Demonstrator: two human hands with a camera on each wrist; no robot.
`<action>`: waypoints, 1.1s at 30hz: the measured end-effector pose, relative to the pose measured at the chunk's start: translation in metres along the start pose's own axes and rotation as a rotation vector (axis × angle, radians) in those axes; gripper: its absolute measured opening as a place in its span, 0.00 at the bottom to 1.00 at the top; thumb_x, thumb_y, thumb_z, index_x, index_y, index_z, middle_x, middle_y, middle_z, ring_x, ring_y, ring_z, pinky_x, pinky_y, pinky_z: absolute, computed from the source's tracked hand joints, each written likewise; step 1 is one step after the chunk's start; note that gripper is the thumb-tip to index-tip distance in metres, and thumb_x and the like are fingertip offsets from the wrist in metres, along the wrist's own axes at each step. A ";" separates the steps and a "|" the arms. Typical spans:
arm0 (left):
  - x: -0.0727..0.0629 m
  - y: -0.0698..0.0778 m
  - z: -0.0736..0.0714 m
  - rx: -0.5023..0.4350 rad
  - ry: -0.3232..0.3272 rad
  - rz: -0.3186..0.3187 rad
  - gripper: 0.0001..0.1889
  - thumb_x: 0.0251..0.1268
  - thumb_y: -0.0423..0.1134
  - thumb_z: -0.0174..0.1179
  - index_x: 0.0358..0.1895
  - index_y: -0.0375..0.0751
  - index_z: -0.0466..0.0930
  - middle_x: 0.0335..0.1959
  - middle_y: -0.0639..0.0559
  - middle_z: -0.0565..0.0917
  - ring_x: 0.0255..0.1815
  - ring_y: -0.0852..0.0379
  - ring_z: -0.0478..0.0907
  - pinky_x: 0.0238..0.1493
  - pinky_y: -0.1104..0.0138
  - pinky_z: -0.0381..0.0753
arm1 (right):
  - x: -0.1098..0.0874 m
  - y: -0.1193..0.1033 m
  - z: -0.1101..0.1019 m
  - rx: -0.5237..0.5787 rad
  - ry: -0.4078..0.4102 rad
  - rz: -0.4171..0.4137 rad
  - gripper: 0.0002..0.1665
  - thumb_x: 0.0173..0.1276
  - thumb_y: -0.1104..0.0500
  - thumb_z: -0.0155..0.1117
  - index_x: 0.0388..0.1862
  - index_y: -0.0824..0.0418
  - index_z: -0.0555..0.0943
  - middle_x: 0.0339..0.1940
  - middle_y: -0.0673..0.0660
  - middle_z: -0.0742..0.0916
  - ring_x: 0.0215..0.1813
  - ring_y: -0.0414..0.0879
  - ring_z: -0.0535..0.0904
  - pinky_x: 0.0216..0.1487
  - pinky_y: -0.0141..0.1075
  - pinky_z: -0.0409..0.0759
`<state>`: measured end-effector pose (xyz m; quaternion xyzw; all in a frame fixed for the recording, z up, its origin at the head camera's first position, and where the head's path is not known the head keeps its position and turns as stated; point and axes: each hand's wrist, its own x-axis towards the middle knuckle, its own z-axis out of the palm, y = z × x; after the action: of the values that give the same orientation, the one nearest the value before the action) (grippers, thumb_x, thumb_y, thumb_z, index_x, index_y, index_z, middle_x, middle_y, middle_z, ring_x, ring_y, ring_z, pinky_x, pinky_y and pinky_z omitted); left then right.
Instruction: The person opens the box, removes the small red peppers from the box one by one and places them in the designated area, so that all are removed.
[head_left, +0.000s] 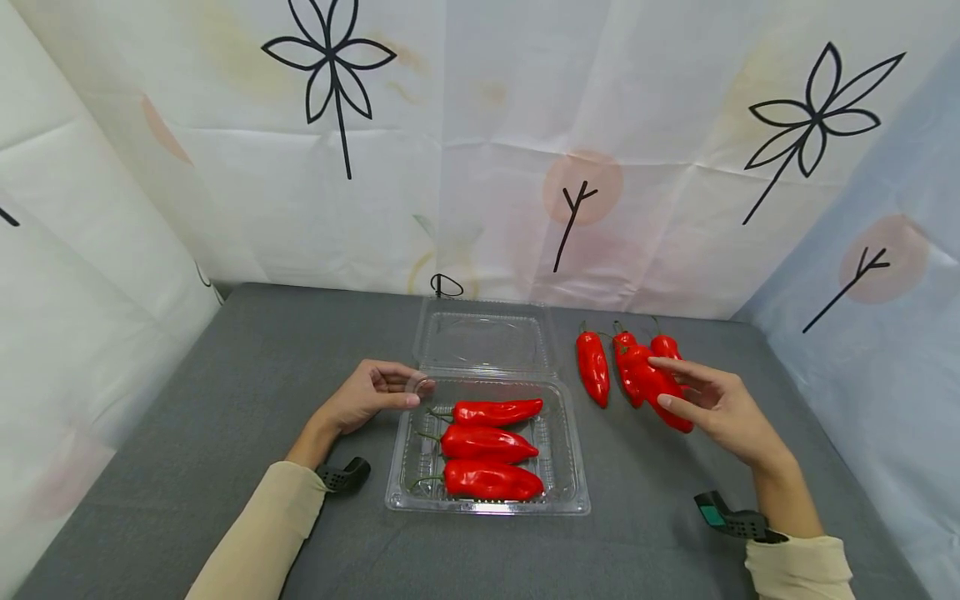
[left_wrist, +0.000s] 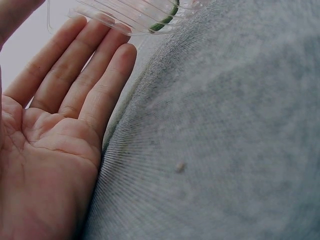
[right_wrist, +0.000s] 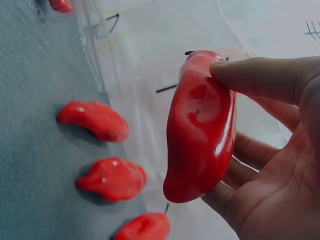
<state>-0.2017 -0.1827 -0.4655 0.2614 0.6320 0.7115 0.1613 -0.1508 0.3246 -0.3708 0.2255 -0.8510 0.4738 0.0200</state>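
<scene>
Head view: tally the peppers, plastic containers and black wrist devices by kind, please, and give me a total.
Clear plastic container: 1
Red peppers: 7 (3 in the container, 3 on the table, 1 in the right hand)
Black wrist devices: 2
Total: 10

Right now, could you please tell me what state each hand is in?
Left hand: open, at the clear container.
Right hand: holding a red pepper.
</scene>
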 end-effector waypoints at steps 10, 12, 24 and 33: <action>0.000 0.000 0.000 -0.004 -0.004 0.002 0.22 0.63 0.27 0.69 0.57 0.18 0.77 0.53 0.33 0.85 0.55 0.47 0.85 0.55 0.60 0.83 | -0.003 0.010 -0.011 -0.023 0.099 0.067 0.29 0.72 0.70 0.64 0.71 0.67 0.72 0.61 0.38 0.79 0.58 0.35 0.77 0.51 0.23 0.79; -0.001 -0.001 -0.001 0.001 -0.006 0.004 0.22 0.63 0.27 0.69 0.57 0.17 0.77 0.54 0.31 0.84 0.55 0.46 0.85 0.55 0.60 0.83 | -0.004 0.013 -0.012 -0.025 0.114 0.090 0.29 0.73 0.68 0.64 0.72 0.66 0.72 0.62 0.38 0.78 0.58 0.35 0.76 0.50 0.24 0.80; -0.001 -0.001 0.001 -0.025 -0.015 0.026 0.23 0.63 0.26 0.69 0.56 0.14 0.75 0.52 0.32 0.85 0.54 0.47 0.85 0.53 0.60 0.84 | -0.003 0.038 -0.036 0.030 0.225 0.227 0.30 0.75 0.64 0.63 0.75 0.58 0.71 0.55 0.34 0.79 0.52 0.32 0.77 0.44 0.24 0.82; 0.001 0.001 0.001 -0.022 -0.011 0.025 0.23 0.62 0.27 0.69 0.56 0.14 0.75 0.52 0.33 0.85 0.53 0.49 0.86 0.53 0.61 0.84 | 0.002 0.061 -0.048 -0.041 0.290 0.458 0.35 0.76 0.50 0.62 0.79 0.52 0.67 0.70 0.62 0.74 0.53 0.37 0.71 0.43 0.21 0.77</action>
<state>-0.2012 -0.1814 -0.4640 0.2715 0.6198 0.7190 0.1585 -0.1856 0.3904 -0.3930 -0.0436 -0.8775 0.4761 0.0385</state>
